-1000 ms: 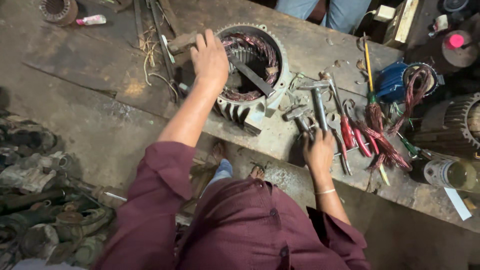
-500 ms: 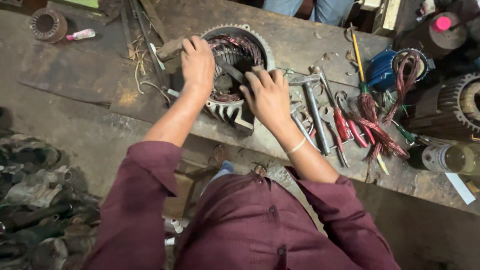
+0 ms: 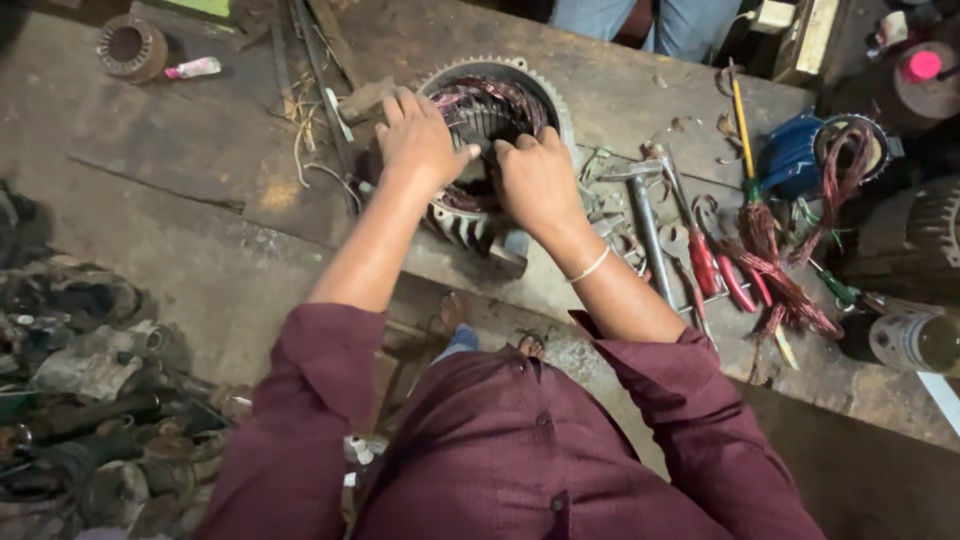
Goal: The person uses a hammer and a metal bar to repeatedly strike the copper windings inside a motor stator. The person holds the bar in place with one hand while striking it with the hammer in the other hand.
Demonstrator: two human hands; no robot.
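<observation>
A round finned motor stator [image 3: 500,100] with reddish copper windings inside lies on the worn workbench [image 3: 200,170]. My left hand [image 3: 418,140] rests on its left rim, fingers spread over the housing. My right hand [image 3: 540,180] presses on its near right rim, fingers reaching into the bore. Whether either hand grips anything small is hidden by the fingers. I wear a maroon shirt and a thin bracelet on the right wrist.
Right of the stator lie a hammer [image 3: 645,215], red-handled pliers [image 3: 705,262], loose copper wire scraps [image 3: 775,270], a yellow-shafted tool [image 3: 740,120] and a blue wire spool [image 3: 800,155]. A small rotor part [image 3: 130,45] sits far left. Scrap metal [image 3: 90,400] is piled on the floor. Another person's legs [image 3: 650,20] stand across the bench.
My right hand left the tools on the right and came across to the stator's rim. My left hand slid slightly nearer on the left rim. The camera view shifted a little.
</observation>
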